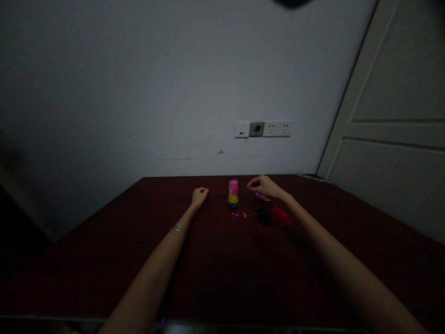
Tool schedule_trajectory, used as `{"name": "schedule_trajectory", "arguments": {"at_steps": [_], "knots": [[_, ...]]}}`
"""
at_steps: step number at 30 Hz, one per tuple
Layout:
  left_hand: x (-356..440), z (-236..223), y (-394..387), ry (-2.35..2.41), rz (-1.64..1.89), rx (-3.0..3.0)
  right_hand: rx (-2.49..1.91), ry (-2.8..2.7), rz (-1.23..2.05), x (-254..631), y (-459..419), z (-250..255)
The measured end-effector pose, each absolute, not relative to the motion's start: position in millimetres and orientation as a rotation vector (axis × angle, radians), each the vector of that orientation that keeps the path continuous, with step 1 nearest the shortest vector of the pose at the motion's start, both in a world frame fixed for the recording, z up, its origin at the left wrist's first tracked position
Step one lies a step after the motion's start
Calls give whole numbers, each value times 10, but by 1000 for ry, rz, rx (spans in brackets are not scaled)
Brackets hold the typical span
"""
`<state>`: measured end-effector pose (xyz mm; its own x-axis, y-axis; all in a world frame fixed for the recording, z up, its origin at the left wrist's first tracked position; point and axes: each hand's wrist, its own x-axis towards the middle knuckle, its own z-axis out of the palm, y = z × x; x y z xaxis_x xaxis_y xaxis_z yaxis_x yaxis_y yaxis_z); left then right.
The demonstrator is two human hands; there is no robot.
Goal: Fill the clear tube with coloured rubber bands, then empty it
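Observation:
A slim upright container (233, 194), apparently clear, stands mid-table, packed with small pieces in layers of pink, yellow and blue. Pink bits stick out at its top. To its right hovers my right hand (264, 185), fingers bent and tips drawn together; anything between them is too small to make out. Under that hand lies a little pink pile (261, 196). My left hand (199, 196) rests curled on the table left of the container, with nothing visible in it. In front of the container are a small pink loop (244, 215) and some loose pink pieces (235, 214).
A black pile (263, 216) and a red pile (281, 217) of small pieces lie by my right forearm. The dark red table (222, 269) meets a pale wall (181, 93) with sockets (277, 129). A panelled door (389, 153) stands at the right.

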<state>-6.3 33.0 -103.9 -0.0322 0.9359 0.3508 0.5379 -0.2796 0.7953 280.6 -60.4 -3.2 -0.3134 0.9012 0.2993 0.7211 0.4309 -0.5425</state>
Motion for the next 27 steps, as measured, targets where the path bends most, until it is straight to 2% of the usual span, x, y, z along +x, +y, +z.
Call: {"name": "schedule_trajectory", "arguments": {"at_steps": [5, 12, 27], "knots": [[-79, -1073, 380, 1558, 1243, 1842, -1515, -2255, 575, 2628, -788, -401], [-89, -1118, 436, 1562, 1247, 1837, -1484, -2337, 589, 2517, -790, -654], [-66, -1085, 399, 1569, 1249, 1843, -1399, -2286, 554, 2453, -824, -702]]}}
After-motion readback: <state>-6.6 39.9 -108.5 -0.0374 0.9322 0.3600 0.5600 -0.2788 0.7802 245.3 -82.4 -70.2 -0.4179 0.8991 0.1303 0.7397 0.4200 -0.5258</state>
